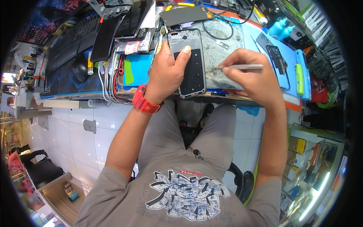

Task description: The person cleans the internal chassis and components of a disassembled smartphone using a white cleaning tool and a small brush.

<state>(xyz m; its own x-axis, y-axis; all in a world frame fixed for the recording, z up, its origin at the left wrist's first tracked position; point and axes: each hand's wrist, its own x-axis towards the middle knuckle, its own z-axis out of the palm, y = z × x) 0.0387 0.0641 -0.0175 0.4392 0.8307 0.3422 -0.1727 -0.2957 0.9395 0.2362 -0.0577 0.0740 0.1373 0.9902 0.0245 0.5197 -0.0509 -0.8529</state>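
My left hand (170,68), with a red watch on its wrist, grips a phone frame (191,77) by its left side, thumb pressed on the face, which has a pale upper section and a black lower panel with small dots. My right hand (249,72) pinches a slim white-silver pen-like tool (247,67) just right of the frame, its tip pointing left over a mottled grey work mat (223,53); the tip is too small to make out.
Phones (105,36) and packets pile up at the upper left beside a mouse (80,68), cables and a green strip (129,72). A blue mat at right holds a disassembled phone (277,62) and green tool (299,79). Blue bottles (278,28) stand behind.
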